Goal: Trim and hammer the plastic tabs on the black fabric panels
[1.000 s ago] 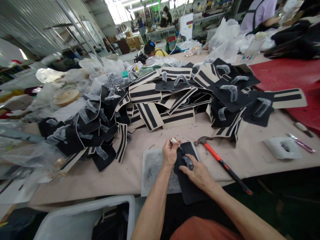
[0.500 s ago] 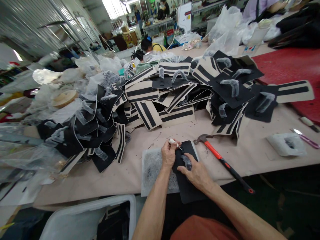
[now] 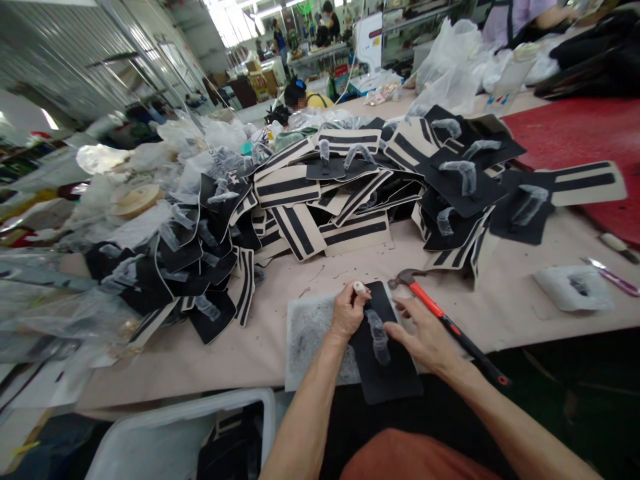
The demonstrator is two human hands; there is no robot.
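My left hand [image 3: 347, 312] is closed around a white-handled awl [image 3: 359, 287], held upright at the upper left part of a black panel [image 3: 390, 383]; its tip is hidden. On the panel lies a strap handle wrapped in clear plastic [image 3: 379, 341]. My right hand [image 3: 425, 333] is open, fingers apart, over the panel's right edge, with nothing in it. Beneath the panel is a speckled grey-white board [image 3: 313, 343]. A claw hammer [image 3: 427, 300] with a red and black handle lies just right of my right hand.
A heap of black and cream striped panels [image 3: 295, 233] spans the table behind. A white bin [image 3: 185, 410] stands at the lower left. To the right lie a white pad [image 3: 555, 290], a purple-handled tool [image 3: 620, 280] and a red sheet [image 3: 575, 127]. Other people work farther back.
My right hand has let go of the wrapped strap handle and moved right, its fingers spreading. My left hand has shifted slightly right, and the awl has turned from slanted to upright.
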